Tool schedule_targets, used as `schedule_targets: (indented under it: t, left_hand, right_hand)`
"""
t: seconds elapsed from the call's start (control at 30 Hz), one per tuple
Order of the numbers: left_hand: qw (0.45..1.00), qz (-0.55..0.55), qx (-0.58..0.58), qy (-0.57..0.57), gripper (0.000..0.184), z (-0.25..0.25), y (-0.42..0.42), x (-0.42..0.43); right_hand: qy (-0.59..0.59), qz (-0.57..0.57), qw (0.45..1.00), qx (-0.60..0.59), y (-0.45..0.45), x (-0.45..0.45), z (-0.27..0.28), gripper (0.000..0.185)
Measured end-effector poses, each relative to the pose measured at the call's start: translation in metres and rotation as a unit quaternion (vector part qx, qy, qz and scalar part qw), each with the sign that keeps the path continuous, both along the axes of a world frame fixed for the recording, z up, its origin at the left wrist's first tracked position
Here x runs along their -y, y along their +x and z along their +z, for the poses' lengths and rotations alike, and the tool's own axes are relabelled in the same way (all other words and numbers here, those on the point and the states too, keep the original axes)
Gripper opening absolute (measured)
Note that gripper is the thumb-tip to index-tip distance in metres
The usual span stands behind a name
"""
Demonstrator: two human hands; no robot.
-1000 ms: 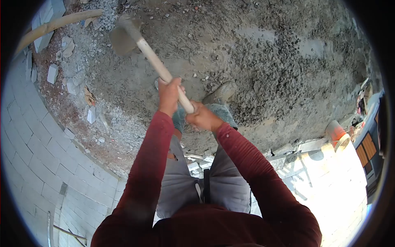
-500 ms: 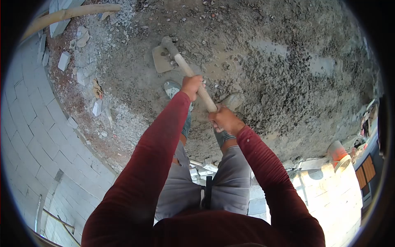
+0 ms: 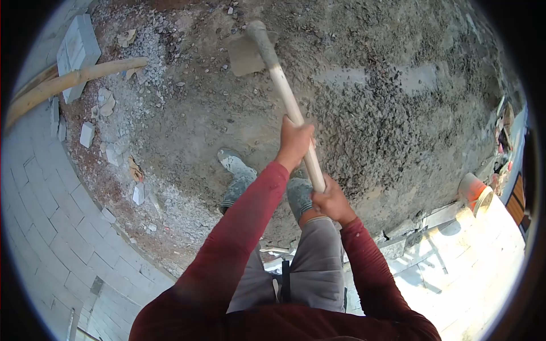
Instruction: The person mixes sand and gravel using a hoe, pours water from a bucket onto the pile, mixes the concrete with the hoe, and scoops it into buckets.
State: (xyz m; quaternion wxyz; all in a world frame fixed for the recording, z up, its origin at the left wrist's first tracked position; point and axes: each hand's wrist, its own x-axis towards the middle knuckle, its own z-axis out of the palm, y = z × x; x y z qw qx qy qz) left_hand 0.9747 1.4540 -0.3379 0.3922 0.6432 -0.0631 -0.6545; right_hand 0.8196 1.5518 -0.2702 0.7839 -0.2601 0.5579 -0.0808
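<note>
A hoe with a pale wooden handle (image 3: 291,102) slants up and left across the view. My left hand (image 3: 296,138) is closed round the middle of the handle. Near the handle's lower end, my right hand (image 3: 333,200) grips it too. The hoe's broad, mud-coated blade (image 3: 245,55) is at the far end, over the ground; whether it touches cannot be told. Wet grey mortar mix (image 3: 381,119) lies in a rough, lumpy spread to the right of the handle. My mud-smeared boots (image 3: 236,162) stand below the hoe.
A bent wooden pole (image 3: 85,74) and a pale block (image 3: 79,48) lie at the upper left. White rubble (image 3: 87,134) is scattered along the left edge beside a block wall (image 3: 45,210). An orange-and-grey bucket (image 3: 473,187) stands at the right.
The hoe has risen and moved away from my body, its blade now farther up the view. Both hands have shifted right and slightly down, still holding the handle.
</note>
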Motion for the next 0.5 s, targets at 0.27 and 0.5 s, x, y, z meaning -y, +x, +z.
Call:
schedule_targets:
  t: [0.27,0.5]
  left_hand:
    - [0.936,-0.187,0.292,0.067,0.036,-0.088,0.099,0.170]
    - [0.956,-0.265,0.051,0.116,0.029,-0.083,-0.036,-0.012]
  right_hand:
    - [0.182,-0.187,0.942,0.210,0.104,0.153,-0.088,0.030]
    - [-0.058,-0.124,0.981,-0.135,0.019,-0.071,-0.055,0.037]
